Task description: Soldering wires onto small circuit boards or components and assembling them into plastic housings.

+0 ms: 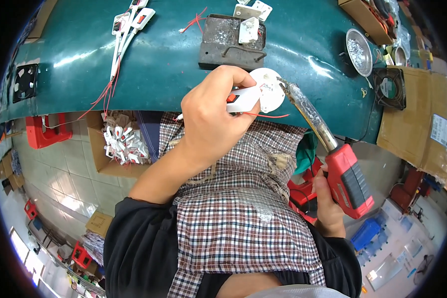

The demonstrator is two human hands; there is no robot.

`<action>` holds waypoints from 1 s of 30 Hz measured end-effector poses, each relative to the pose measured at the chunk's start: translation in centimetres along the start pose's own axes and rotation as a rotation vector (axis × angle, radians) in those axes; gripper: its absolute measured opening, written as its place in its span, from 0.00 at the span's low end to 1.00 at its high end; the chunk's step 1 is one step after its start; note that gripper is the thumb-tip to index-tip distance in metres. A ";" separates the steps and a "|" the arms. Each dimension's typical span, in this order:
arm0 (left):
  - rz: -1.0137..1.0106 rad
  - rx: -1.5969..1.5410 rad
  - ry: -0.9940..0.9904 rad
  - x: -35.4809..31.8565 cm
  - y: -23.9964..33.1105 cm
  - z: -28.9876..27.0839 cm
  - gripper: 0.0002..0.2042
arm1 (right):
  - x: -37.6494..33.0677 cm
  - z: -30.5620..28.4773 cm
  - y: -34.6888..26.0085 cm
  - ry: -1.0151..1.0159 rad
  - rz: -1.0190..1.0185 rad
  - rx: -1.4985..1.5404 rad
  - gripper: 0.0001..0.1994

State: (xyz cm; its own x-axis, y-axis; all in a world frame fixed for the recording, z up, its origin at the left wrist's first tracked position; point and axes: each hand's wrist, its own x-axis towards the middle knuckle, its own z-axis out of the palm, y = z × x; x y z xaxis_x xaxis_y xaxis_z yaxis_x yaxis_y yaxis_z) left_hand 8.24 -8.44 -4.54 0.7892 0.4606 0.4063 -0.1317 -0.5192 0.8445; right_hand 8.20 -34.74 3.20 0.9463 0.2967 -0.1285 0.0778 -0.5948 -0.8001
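Observation:
My left hand (208, 107) is closed around a white plastic switch housing (246, 101) with a red rocker, held at the table's front edge. A round white disc (273, 98) sits against the housing's far end; whether they are joined I cannot tell. A thin red wire (273, 116) sticks out below the disc. My right hand (328, 208) grips a red and black soldering iron (349, 181) from below. Its dark tip reaches up to the disc's right edge, touching or very close to it.
Behind the disc stands a dark metal box (223, 44) with a white piece on it. White switch stems (126, 37) with red wires lie left. At right are a metal bowl (358, 52), a fan (389, 88) and cardboard (414, 124). A carton (97, 141) of switch parts stands below left.

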 end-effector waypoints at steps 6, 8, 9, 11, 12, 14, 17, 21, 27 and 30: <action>-0.004 -0.013 -0.013 0.3 0.1 -0.1 0.12 | 0.7 0.1 0.9 -0.103 -0.205 -0.110 0.13; 0.001 0.008 -0.032 0.3 0.2 -0.2 0.11 | 0.8 0.4 1.0 -0.101 -0.222 -0.113 0.13; -0.006 -0.001 -0.038 0.3 0.1 -0.2 0.11 | 0.9 0.4 1.0 -0.098 -0.240 -0.116 0.13; -0.017 -0.013 -0.044 0.3 0.1 -0.3 0.11 | 0.9 0.5 1.0 -0.102 -0.238 -0.116 0.13; -0.023 -0.014 -0.056 0.4 0.1 -0.4 0.11 | 0.9 0.5 1.0 -0.105 -0.236 -0.114 0.13; -0.029 -0.013 -0.068 0.5 0.2 -0.5 0.11 | 0.8 0.6 1.1 -0.110 -0.218 -0.110 0.13; -0.038 -0.018 -0.071 0.5 0.2 -0.5 0.11 | 0.8 0.7 1.1 -0.113 -0.218 -0.109 0.13; -0.025 -0.029 -0.081 0.8 0.1 -0.6 0.10 | 0.9 0.7 1.1 -0.117 -0.240 -0.116 0.13; -0.026 -0.040 -0.091 0.9 0.0 -0.6 0.10 | 0.9 1.0 0.8 -0.095 -0.280 -0.141 0.12; -0.030 -0.049 -0.101 0.9 -0.1 -0.7 0.10 | 1.4 1.1 0.4 -0.088 -0.340 -0.171 0.12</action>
State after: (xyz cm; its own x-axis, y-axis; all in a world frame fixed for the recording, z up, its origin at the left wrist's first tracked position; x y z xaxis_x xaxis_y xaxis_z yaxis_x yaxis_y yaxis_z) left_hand 8.57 -7.50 -4.01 0.8495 0.3989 0.3454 -0.1342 -0.4696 0.8726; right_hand 9.17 -33.73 2.06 0.8275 0.5569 0.0713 0.4406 -0.5653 -0.6974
